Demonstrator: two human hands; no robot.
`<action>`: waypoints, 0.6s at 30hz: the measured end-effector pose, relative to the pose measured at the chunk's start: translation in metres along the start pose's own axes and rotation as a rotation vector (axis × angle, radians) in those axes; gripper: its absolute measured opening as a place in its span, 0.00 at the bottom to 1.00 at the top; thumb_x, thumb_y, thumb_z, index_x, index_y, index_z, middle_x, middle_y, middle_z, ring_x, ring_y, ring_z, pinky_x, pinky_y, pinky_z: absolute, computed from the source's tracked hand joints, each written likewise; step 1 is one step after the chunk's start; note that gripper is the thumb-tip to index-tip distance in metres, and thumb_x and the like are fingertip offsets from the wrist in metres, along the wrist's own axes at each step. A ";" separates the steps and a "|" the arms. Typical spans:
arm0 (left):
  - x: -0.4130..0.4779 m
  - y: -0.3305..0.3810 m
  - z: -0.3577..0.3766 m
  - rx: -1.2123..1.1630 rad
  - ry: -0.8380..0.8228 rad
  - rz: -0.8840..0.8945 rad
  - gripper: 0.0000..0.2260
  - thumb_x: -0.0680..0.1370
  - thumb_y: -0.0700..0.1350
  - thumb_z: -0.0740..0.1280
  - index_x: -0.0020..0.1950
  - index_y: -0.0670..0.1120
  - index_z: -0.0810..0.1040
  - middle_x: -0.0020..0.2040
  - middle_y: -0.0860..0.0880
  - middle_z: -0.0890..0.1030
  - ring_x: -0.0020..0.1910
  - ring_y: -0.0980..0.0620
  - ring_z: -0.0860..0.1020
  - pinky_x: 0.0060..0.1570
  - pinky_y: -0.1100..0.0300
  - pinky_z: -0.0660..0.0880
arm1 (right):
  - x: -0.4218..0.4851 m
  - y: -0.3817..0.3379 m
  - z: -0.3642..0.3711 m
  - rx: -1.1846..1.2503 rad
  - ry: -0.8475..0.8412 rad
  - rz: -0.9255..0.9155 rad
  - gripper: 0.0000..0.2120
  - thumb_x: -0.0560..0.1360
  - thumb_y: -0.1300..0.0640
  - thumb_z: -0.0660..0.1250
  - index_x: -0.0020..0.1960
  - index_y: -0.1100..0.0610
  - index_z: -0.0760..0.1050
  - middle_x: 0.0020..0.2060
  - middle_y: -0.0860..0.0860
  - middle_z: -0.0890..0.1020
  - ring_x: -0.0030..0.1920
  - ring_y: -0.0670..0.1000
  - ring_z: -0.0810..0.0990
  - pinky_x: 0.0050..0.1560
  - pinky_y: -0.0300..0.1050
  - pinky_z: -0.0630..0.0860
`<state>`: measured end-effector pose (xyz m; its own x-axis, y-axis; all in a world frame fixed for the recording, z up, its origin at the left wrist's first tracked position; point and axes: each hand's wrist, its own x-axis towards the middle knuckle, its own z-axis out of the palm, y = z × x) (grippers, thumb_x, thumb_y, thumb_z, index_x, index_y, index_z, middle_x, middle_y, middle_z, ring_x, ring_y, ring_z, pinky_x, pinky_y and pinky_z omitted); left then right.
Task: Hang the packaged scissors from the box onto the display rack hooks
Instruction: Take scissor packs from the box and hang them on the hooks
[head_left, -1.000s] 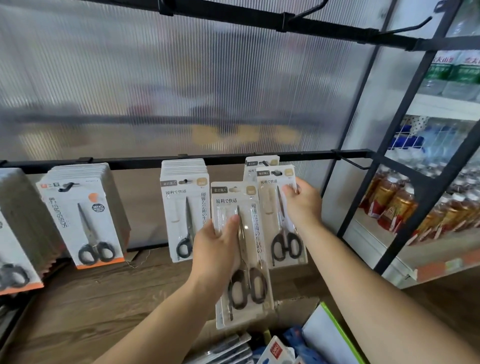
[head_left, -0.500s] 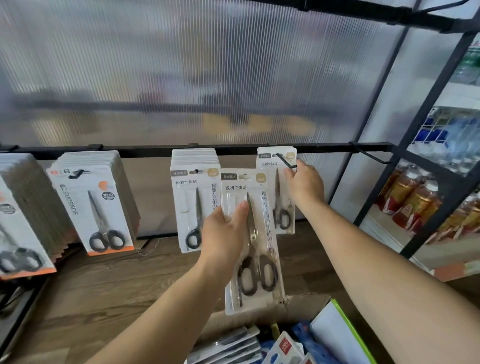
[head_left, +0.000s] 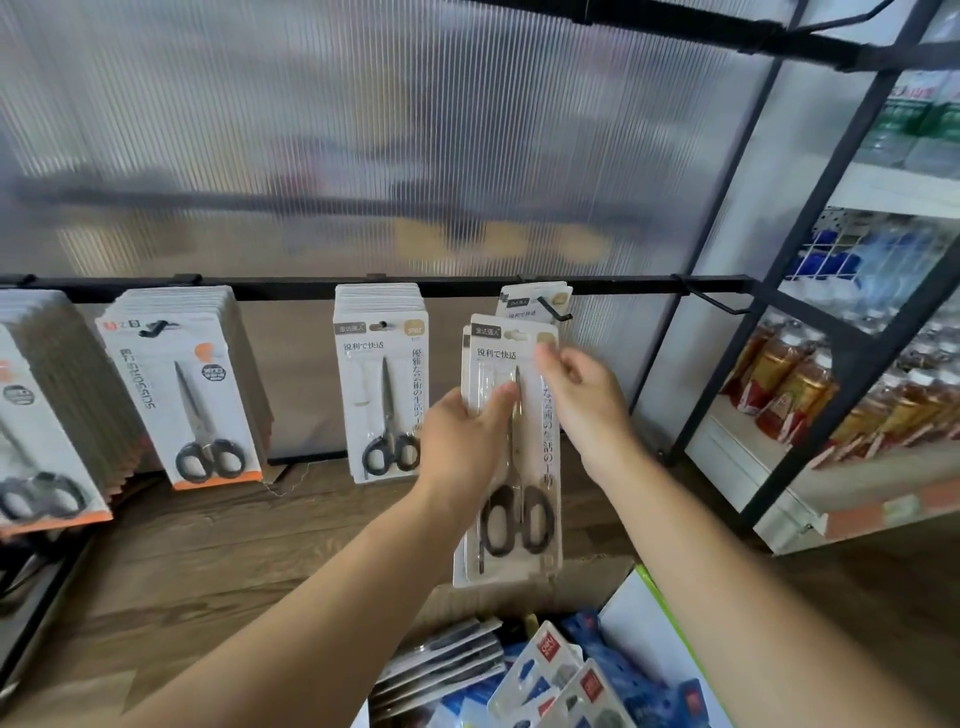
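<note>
My left hand (head_left: 465, 434) grips a small stack of packaged scissors (head_left: 522, 462) by its left edge, thumb across the front, holding it upright in front of the rack. My right hand (head_left: 584, 387) has its fingertips curled on the upper right corner of the front pack. Just above, one identical pack (head_left: 527, 301) hangs on a black hook (head_left: 555, 307) of the horizontal rail (head_left: 291, 287). To the left, a full hook carries more of the same packs (head_left: 382, 384). The cardboard box (head_left: 524, 597) sits below my arms with more packs (head_left: 441, 660) inside.
Orange-trimmed scissor packs (head_left: 182, 395) fill hooks further left, with more (head_left: 31, 415) at the frame edge. An empty hook (head_left: 719, 304) sticks out at the rail's right end. A black shelf frame (head_left: 810, 332) with drink bottles (head_left: 789, 384) stands to the right. Blue packets (head_left: 561, 675) lie in the box.
My right hand let go of the pack it slid onto the hook and dropped to the stack in my left hand. My left hand raised the stack toward the hook.
</note>
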<state>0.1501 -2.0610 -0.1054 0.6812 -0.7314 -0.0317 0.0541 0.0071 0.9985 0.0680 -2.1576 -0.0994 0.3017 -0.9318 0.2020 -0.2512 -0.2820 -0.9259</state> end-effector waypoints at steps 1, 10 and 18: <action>-0.001 0.000 0.000 -0.009 -0.006 -0.003 0.10 0.77 0.51 0.71 0.46 0.45 0.80 0.38 0.53 0.84 0.39 0.55 0.83 0.37 0.65 0.78 | -0.002 -0.001 -0.002 -0.006 -0.024 -0.018 0.22 0.77 0.41 0.66 0.47 0.63 0.77 0.42 0.60 0.82 0.41 0.56 0.80 0.42 0.50 0.74; -0.006 0.010 -0.003 0.089 0.017 -0.017 0.18 0.80 0.56 0.65 0.43 0.41 0.75 0.33 0.47 0.77 0.28 0.56 0.74 0.24 0.69 0.68 | 0.011 -0.005 -0.023 0.027 0.103 -0.020 0.07 0.78 0.54 0.68 0.43 0.55 0.77 0.35 0.45 0.78 0.35 0.43 0.73 0.35 0.36 0.68; 0.001 0.011 -0.015 0.149 0.088 -0.014 0.16 0.81 0.54 0.63 0.45 0.41 0.73 0.37 0.44 0.74 0.30 0.53 0.70 0.20 0.73 0.65 | 0.037 0.005 -0.031 0.005 0.156 -0.007 0.14 0.80 0.57 0.65 0.54 0.69 0.76 0.45 0.61 0.82 0.42 0.53 0.77 0.46 0.48 0.75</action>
<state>0.1620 -2.0514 -0.0950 0.7428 -0.6681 -0.0431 -0.0399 -0.1084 0.9933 0.0494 -2.2006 -0.0866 0.1562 -0.9543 0.2549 -0.2449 -0.2874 -0.9260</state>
